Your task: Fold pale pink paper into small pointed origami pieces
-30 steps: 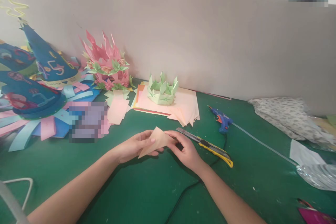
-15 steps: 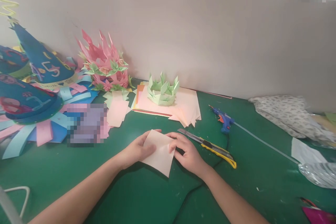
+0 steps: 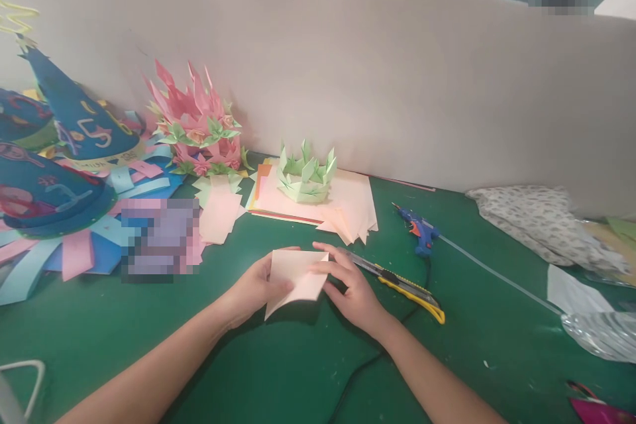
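Observation:
A small pale pink sheet of paper (image 3: pixel 294 271) is held up off the table in both hands, bent, with its lower left corner pointing down. My left hand (image 3: pixel 252 290) grips its left side, thumb on the front face and fingers hidden behind. On the right edge, my right hand (image 3: pixel 354 290) has its fingers bent over the paper's front, its thumb below. Just beyond the right hand lies a utility knife (image 3: pixel 405 287) with a yellow handle and its blade out, pointing toward that hand.
Behind the hands, a green paper crown (image 3: pixel 305 182) stands on stacked coloured paper (image 3: pixel 352 191). Rightward lies a blue glue gun (image 3: pixel 421 233) with a long glue stick, its cable crossing the green table (image 3: pixel 258 377). Pink paper crowns (image 3: pixel 199 126) and blue cone hats (image 3: pixel 94 122) stand left.
The sheet has turned in my hands, so its top edge is now nearly level and its low corner has swung left. The view has shifted slightly; other things stay put.

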`<state>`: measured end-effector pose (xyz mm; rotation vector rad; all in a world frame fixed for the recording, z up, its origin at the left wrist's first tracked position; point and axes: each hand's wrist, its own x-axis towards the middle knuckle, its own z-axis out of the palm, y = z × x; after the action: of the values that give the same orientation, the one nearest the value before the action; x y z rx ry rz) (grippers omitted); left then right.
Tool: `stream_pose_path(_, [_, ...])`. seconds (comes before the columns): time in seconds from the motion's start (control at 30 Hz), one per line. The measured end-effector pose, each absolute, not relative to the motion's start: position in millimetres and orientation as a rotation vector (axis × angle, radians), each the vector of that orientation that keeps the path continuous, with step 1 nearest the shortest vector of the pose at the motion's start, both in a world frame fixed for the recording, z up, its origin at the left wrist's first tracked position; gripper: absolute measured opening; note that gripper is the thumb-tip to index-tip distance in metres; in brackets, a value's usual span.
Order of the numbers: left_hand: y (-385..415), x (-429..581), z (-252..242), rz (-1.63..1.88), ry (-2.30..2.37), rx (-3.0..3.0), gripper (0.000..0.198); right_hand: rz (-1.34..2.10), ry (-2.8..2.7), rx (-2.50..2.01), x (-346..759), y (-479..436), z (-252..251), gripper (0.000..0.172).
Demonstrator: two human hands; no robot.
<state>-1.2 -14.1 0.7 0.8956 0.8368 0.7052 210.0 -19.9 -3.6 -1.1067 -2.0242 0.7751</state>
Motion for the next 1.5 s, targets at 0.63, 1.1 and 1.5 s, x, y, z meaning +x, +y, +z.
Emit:
stream_pose_path(0.63, [-17,9,3,0.761,0.790,0.895,0.045,1.063,-1.854,-1.156,209,-16,-8,0.021])
stream_pose_path(1.1, [-18,10,4,0.733,1.203,1.422,0.027,0.888,-1.957,-1.211,209,-20,-8,0.017])
stream_pose_path(1.5, [-17,10,4,0.722,1.258,1.434,0.028,0.880,-1.909,-1.229,208,-19,-6,0.023])
